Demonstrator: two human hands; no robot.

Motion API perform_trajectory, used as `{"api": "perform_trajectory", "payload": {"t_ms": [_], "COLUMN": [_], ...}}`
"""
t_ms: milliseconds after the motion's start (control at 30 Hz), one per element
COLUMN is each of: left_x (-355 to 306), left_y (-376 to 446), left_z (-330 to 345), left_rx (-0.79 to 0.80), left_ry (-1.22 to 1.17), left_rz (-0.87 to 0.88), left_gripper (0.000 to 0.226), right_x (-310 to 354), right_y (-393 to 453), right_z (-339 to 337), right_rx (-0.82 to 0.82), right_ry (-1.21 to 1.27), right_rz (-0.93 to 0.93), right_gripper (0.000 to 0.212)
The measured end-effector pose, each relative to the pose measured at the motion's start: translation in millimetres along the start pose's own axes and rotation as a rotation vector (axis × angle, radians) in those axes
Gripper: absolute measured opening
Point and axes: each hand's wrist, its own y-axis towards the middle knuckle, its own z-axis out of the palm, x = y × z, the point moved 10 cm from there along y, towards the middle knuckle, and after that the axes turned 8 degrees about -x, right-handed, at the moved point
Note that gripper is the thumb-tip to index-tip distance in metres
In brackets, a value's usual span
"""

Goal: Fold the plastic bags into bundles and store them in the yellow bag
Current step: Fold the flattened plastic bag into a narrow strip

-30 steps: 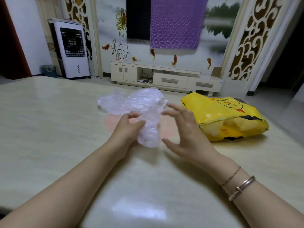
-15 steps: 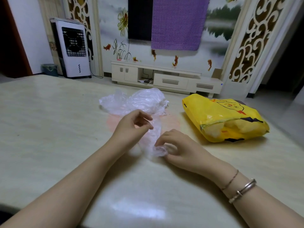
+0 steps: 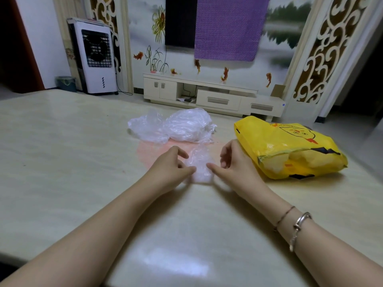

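Two hands flanked my clear bag (image 3: 199,163) | left hand (image 3: 169,167) and right hand (image 3: 232,162) each pinched a side, compacting it | yellow bag (image 3: 290,148) waited just beyond right hand.

Yellow bag (image 3: 290,146) with cartoon print; clear plastic bags (image 3: 176,127); beige streaked table (image 3: 62,152); purple cloth (image 3: 228,27).

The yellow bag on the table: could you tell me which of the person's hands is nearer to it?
Right. The right hand sits just beside the yellow bag, on its left edge, touching the clear plastic bag. The left hand lies beyond that bag, farther away.
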Motion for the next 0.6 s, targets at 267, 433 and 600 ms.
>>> {"api": "perform_trajectory", "payload": {"t_ms": [267,433,600], "left_x": [3.2,8.1,-0.2], "left_y": [4.2,4.2,-1.0], "left_z": [-1.1,-3.9,-7.5], "left_rx": [-0.023,0.003,0.045], "left_ry": [-0.038,-0.229,-0.307], "left_rz": [-0.035,-0.102,-0.087], "left_gripper": [0.037,0.037,0.036], "right_x": [38.4,22.7,26.2], "right_y": [-22.6,-28.8,-23.7], "right_z": [15.0,30.3,30.7], "right_rx": [0.191,0.317,0.254], "right_ry": [-0.055,-0.146,-0.173], "right_rz": [-0.315,-0.246,-0.279], "right_gripper": [0.026,0.041,0.029]}}
